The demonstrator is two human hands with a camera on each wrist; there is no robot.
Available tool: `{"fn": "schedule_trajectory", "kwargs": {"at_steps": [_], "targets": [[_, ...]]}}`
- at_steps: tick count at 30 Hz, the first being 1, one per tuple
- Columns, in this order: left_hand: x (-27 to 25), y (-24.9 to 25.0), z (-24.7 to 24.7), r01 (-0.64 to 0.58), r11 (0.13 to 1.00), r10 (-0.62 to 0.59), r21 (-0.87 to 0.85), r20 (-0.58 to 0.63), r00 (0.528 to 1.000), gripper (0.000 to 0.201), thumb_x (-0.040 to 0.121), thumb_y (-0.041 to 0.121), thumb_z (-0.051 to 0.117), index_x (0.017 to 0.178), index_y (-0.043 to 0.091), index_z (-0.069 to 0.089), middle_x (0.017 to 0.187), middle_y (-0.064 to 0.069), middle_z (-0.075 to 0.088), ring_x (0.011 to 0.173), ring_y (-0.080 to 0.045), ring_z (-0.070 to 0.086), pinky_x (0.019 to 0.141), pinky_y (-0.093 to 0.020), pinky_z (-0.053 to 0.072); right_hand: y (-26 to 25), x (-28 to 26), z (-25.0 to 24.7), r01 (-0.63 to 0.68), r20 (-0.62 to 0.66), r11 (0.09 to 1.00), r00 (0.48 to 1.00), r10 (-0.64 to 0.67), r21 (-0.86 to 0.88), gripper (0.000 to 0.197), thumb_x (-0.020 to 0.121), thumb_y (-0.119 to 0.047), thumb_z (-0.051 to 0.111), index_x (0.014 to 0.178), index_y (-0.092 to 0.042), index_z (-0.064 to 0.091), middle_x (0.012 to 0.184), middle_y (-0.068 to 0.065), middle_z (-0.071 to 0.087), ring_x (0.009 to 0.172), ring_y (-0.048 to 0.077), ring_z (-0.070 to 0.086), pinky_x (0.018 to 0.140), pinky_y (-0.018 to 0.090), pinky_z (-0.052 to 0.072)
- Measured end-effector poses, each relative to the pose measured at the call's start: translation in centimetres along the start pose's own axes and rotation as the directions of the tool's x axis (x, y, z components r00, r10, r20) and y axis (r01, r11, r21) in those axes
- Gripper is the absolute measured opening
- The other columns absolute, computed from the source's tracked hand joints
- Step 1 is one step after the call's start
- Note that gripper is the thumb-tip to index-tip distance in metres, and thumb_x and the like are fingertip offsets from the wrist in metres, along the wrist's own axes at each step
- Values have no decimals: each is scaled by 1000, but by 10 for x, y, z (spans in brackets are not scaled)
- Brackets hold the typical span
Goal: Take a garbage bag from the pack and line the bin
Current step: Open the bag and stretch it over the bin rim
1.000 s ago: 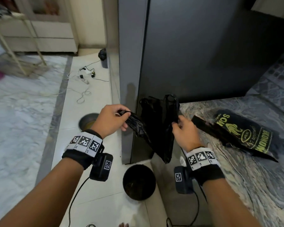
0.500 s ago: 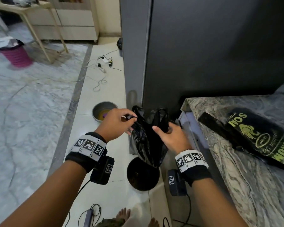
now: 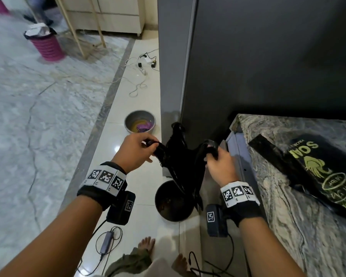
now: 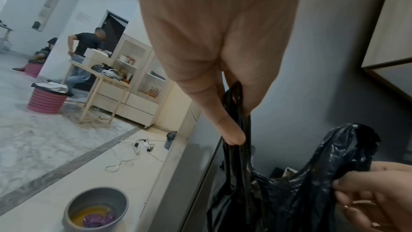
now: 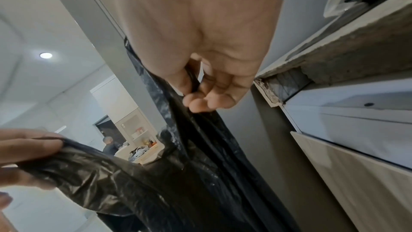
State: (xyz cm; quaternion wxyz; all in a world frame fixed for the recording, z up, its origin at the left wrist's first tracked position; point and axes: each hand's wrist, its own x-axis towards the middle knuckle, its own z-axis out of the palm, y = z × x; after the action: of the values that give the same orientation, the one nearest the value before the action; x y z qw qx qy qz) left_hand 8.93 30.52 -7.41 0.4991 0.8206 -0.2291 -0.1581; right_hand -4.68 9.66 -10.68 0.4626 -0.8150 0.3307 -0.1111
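A black garbage bag [image 3: 181,166] hangs between both hands, its lower end dangling over the small round black bin [image 3: 173,199] on the floor. My left hand [image 3: 137,151] pinches one handle of the bag [image 4: 236,121]. My right hand [image 3: 218,161] pinches the other handle, thumb against fingers [image 5: 196,93]. The bag's mouth is stretched between the hands [image 5: 125,174]. The black pack [image 3: 326,172] with yellow print lies on the marble counter [image 3: 300,236] to the right.
A tall grey fridge [image 3: 268,56] stands right behind the bin. A grey bowl [image 3: 139,123] with yellow liquid sits on the tiles to the left. Cables and a charger [image 3: 108,239] lie by my bare feet. A pink bin [image 3: 46,44] and another person [image 4: 87,45] are farther off.
The hands have moved apart, spreading the bag's handles wider, and the bag has come lower over the bin. The head view has tipped downward, showing the feet.
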Motion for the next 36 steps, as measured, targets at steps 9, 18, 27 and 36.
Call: {"fn": "schedule_trajectory", "kwargs": {"at_steps": [9,18,27,36], "targets": [[-18,-5,25,45,999,-45,-21,-10,999,8,85,10,63,88,11,71,85,-9,70,70,-17,72,57,-31,61,13,-10,14,-30,153,1000,988,31,-9,63,57,-70,71,102,-27,62,101,-4,69,95,13,64,86,35,52],[-32,-31,28,119,993,-119,-11,-36,992,9,84,9,63,88,7,70,87,-13,71,69,-17,71,59,-33,61,26,2,27,-105,34,992,994,108,-76,38,91,-54,40,78,-23,58,80,7,69,77,25,68,68,34,52],[-22,-89,58,198,980,-198,16,-8,980,7,82,8,65,87,8,69,89,-12,68,79,-22,69,60,-38,62,76,18,46,-241,62,970,969,241,-2,13,94,-26,51,86,-18,57,67,-3,62,60,2,59,61,26,47],[11,-164,92,185,979,-191,85,72,979,8,80,7,66,81,14,69,86,-5,66,82,-22,67,74,-30,55,141,42,89,-386,87,923,919,384,7,3,91,-17,58,93,-17,60,84,5,69,60,10,70,67,40,59]]}}
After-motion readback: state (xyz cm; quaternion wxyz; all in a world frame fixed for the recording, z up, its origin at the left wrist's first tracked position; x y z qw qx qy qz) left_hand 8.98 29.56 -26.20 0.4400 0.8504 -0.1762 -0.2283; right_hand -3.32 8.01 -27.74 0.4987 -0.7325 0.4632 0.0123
